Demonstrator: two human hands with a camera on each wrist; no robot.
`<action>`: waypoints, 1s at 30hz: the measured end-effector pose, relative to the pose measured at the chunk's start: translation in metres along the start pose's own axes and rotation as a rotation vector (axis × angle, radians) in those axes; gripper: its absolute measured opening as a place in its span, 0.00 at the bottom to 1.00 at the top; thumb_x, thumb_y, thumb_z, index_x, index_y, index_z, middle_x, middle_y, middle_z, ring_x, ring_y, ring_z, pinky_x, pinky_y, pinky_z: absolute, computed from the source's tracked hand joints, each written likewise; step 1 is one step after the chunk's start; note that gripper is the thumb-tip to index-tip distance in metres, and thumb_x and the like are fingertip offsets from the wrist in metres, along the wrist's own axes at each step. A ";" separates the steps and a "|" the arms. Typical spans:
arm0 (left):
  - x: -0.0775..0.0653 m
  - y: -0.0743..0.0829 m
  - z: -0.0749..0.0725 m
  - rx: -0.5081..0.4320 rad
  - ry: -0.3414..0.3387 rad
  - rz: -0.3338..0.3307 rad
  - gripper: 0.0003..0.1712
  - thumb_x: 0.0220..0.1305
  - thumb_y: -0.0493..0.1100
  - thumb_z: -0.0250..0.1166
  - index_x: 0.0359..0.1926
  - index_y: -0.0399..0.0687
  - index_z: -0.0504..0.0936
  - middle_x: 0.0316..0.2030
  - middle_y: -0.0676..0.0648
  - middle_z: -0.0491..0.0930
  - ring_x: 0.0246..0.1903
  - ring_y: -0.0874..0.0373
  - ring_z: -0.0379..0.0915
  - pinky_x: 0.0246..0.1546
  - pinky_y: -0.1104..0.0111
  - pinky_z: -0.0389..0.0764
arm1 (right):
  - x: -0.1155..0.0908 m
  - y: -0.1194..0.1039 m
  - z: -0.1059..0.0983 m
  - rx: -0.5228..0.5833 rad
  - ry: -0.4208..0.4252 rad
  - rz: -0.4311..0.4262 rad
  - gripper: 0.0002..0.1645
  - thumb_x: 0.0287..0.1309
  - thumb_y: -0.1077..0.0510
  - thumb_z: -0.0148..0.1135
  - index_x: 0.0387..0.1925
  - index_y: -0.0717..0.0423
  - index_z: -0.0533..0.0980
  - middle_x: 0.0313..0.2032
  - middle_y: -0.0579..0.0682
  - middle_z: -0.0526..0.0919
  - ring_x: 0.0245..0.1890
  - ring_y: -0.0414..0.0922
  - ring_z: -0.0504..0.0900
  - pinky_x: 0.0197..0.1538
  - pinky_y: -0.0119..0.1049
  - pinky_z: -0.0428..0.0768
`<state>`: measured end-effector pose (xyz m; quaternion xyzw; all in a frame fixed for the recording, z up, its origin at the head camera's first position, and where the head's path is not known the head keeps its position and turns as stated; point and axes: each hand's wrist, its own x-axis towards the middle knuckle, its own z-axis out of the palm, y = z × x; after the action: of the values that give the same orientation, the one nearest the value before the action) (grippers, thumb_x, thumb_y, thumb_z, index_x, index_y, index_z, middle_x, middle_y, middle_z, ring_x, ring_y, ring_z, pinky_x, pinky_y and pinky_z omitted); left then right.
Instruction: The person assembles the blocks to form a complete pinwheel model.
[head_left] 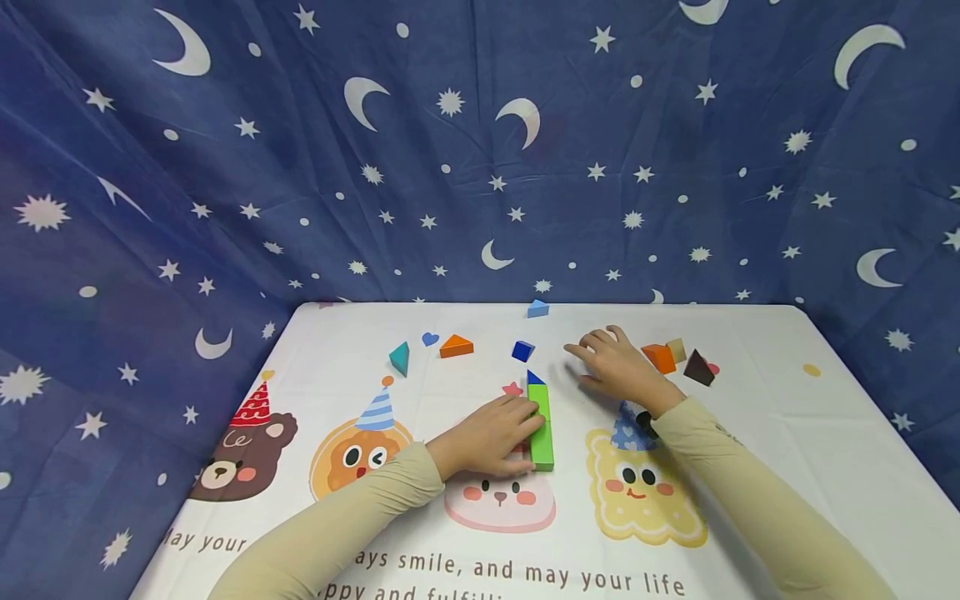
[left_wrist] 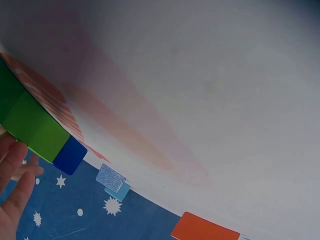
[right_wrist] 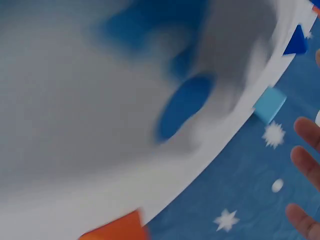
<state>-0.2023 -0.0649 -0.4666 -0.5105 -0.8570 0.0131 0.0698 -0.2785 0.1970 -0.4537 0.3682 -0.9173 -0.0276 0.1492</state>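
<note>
- The whole desk (head_left: 750, 433) is seen only from the head view: a long green block (head_left: 541, 433) lies near the middle, pointing at the far edge, with a blue triangle (head_left: 534, 377) touching its far end.
- In the left wrist view the green block (left_wrist: 30, 125) and the blue piece (left_wrist: 70, 155) at its end are seen close up, with the fingertips (left_wrist: 12, 180) beside them; the contact itself is not shown there.
- The right wrist view is blurred; only fingertips (right_wrist: 305, 160), a light blue block (right_wrist: 269, 104) at the desk's edge and an orange patch can be made out.
- Printed along the near edge of the cloth, partly hidden by the sleeves, are the words "may your", "ays smile, and may your life" and "ppy and fulfil".
- The left hand (head_left: 491, 437) is laid flat, palm down, its straight fingers pressed against the left side of the green block; nothing is enclosed in its grip.
- The right hand (head_left: 617, 365) is held palm down with loose, spread fingers, gripping nothing, between a small blue cube (head_left: 522, 351) and an orange block (head_left: 660, 357) toward the far edge.
</note>
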 end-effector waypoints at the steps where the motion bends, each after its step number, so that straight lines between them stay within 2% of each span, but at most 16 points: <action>1: 0.000 0.000 0.000 -0.001 0.002 0.001 0.30 0.58 0.64 0.56 0.54 0.51 0.70 0.54 0.50 0.70 0.56 0.56 0.67 0.67 0.64 0.62 | -0.004 0.004 -0.001 -0.005 0.008 0.014 0.35 0.43 0.47 0.73 0.54 0.51 0.74 0.43 0.53 0.81 0.49 0.53 0.77 0.58 0.59 0.68; 8: -0.001 0.000 0.000 0.005 0.011 0.003 0.29 0.58 0.64 0.57 0.53 0.51 0.70 0.53 0.50 0.70 0.56 0.56 0.67 0.67 0.65 0.62 | -0.033 0.036 0.000 -0.064 -0.004 0.112 0.30 0.46 0.49 0.71 0.50 0.56 0.75 0.42 0.56 0.79 0.50 0.56 0.75 0.58 0.63 0.65; 12: -0.001 0.001 0.000 0.010 0.004 0.002 0.29 0.58 0.64 0.56 0.53 0.52 0.69 0.53 0.50 0.70 0.55 0.57 0.67 0.67 0.65 0.62 | -0.048 0.051 0.001 -0.098 0.027 0.136 0.27 0.45 0.52 0.72 0.47 0.58 0.76 0.40 0.57 0.79 0.48 0.58 0.75 0.57 0.65 0.65; 22: -0.001 0.001 -0.003 0.010 0.010 0.007 0.29 0.58 0.64 0.56 0.53 0.51 0.69 0.53 0.50 0.70 0.56 0.56 0.67 0.67 0.65 0.62 | -0.068 0.078 0.003 -0.113 0.056 0.193 0.24 0.40 0.51 0.74 0.38 0.60 0.79 0.37 0.60 0.79 0.45 0.59 0.75 0.55 0.67 0.65; 30: -0.002 0.001 -0.003 -0.001 -0.003 -0.003 0.28 0.59 0.64 0.56 0.53 0.52 0.69 0.53 0.50 0.70 0.56 0.57 0.67 0.67 0.65 0.62 | -0.071 0.087 0.008 -0.144 -0.078 0.233 0.25 0.42 0.48 0.73 0.39 0.61 0.79 0.38 0.60 0.80 0.47 0.59 0.75 0.58 0.69 0.62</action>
<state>-0.2001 -0.0659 -0.4643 -0.5093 -0.8578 0.0130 0.0683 -0.2899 0.3081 -0.4655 0.2459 -0.9546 -0.0902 0.1416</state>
